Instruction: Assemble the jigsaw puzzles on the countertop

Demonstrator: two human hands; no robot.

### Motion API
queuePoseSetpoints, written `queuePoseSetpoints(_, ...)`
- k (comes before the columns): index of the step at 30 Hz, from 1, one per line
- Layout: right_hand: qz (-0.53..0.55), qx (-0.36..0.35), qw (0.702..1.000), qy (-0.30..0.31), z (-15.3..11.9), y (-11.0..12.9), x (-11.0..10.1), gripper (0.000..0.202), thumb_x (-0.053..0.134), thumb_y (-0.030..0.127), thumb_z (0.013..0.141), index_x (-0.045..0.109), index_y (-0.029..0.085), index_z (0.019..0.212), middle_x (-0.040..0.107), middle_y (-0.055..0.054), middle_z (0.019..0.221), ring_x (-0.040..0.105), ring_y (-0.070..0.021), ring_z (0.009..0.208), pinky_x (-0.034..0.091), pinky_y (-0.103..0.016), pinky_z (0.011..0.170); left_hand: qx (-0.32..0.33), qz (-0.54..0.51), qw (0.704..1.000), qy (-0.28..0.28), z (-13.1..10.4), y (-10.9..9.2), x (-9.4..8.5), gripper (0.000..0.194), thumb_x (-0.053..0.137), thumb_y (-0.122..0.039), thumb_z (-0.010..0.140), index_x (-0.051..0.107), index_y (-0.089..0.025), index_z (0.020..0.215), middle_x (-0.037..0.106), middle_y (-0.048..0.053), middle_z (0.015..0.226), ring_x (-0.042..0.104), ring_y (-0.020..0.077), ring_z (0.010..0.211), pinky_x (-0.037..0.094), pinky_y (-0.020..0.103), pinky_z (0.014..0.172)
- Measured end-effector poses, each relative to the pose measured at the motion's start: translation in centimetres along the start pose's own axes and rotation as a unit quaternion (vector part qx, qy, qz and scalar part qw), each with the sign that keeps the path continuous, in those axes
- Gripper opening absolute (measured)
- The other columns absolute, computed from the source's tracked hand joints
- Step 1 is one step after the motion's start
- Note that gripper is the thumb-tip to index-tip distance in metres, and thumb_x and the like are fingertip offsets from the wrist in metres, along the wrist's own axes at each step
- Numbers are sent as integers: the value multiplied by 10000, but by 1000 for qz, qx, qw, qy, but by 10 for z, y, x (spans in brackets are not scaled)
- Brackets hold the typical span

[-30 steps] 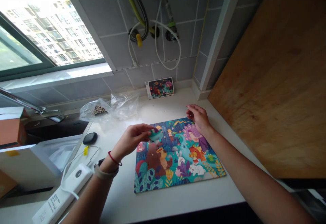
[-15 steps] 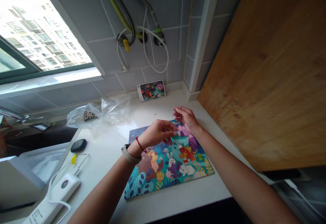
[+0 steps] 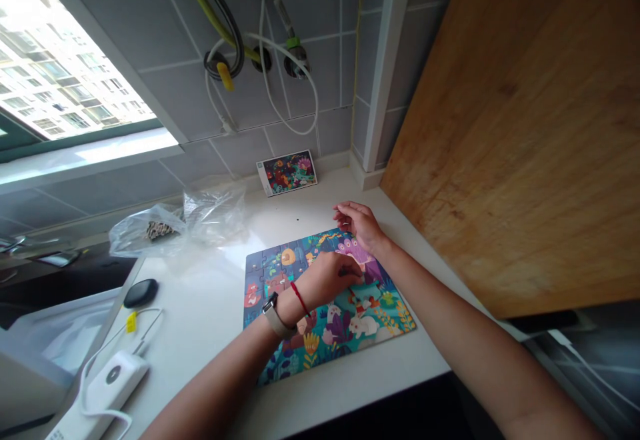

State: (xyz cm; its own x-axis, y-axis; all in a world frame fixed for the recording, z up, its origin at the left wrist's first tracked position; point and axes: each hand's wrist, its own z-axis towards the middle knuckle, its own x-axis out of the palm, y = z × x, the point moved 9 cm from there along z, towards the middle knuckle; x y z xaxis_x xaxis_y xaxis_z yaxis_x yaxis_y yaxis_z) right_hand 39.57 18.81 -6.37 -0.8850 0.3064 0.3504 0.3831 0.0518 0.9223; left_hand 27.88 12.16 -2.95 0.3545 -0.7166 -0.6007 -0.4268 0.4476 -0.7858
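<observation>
A colourful jigsaw puzzle (image 3: 310,345) with cartoon animals and plants lies flat on the counter, its pieces joined. My left hand (image 3: 334,279), with a watch (image 3: 274,313) and a red cord on the wrist, reaches over its middle. The fingers are bent and pressed together low over the right half of the picture; whatever they may pinch is hidden. At the puzzle's far right corner rests my right hand (image 3: 361,227), fingers loosely curled and apart, with nothing visible in them. The forearms and hands cover parts of the picture.
A small picture card (image 3: 289,173) leans against the tiled wall. Clear plastic bags (image 3: 210,217) lie at the back left. Left on the white counter (image 3: 200,320) are a black oval object (image 3: 141,293) and a white power strip (image 3: 113,380) with a cable. A wooden panel (image 3: 500,133) stands at right.
My left hand has moved right and down across the puzzle, uncovering its upper left part. My right hand stays by the far right corner. The camera view has shifted slightly.
</observation>
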Motion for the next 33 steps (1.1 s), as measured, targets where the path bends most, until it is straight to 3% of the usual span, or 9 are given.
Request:
queuePoseSetpoints(5, -5, -1, 1000, 4, -1, 0, 2, 316, 852, 449, 644, 782, 195, 819, 727, -13, 714, 609, -113, 596, 456, -213, 552, 43, 17, 999, 21, 0, -6, 2, 102, 730, -167, 905, 819, -197, 945, 812, 26, 907, 716, 168, 797, 520, 267, 765)
queuePoseSetpoints(12, -8, -6, 1000, 4, 0, -1, 2, 315, 849, 460, 650, 785, 198, 813, 721, -11, 706, 608, -111, 593, 455, -211, 548, 84, 50, 995, 20, 3, -7, 0, 126, 760, -151, 898, 795, -182, 1015, 788, 59, 1015, 703, 204, 978, 535, 311, 889)
queuePoseSetpoints(15, -10, -7, 1000, 5, 1, -1, 2, 309, 854, 462, 657, 783, 204, 811, 726, -15, 710, 611, -116, 593, 461, -216, 546, 67, 45, 997, 11, 2, -4, -3, 342, 855, -285, 849, 749, -186, 1159, 756, 74, 1087, 708, 202, 934, 560, 320, 866)
queuePoseSetpoints(18, -13, -8, 1000, 7, 1, -1, 2, 309, 860, 465, 661, 782, 207, 812, 733, -18, 711, 613, -122, 596, 469, -219, 547, 79, 86, 992, 43, -3, -9, 1, 570, 949, -438, 731, 740, -207, 1208, 707, 83, 1138, 701, 215, 923, 571, 326, 846)
queuePoseSetpoints(25, -18, -9, 1000, 4, 2, -4, 1, 311, 862, 467, 654, 789, 206, 807, 733, -17, 705, 603, -114, 590, 462, -207, 537, 101, 184, 973, 93, -9, -12, 12, 485, 875, -382, 840, 747, -301, 1301, 633, 97, 1243, 703, 236, 986, 587, 352, 869)
queuePoseSetpoints(33, -20, -14, 1000, 11, 2, -4, 2, 301, 851, 455, 673, 785, 200, 819, 737, -18, 717, 613, -112, 593, 466, -211, 551, 211, 200, 949, 121, -19, -35, 25, 356, 751, -190, 941, 743, -266, 1289, 682, 77, 1256, 689, 227, 1091, 577, 336, 953)
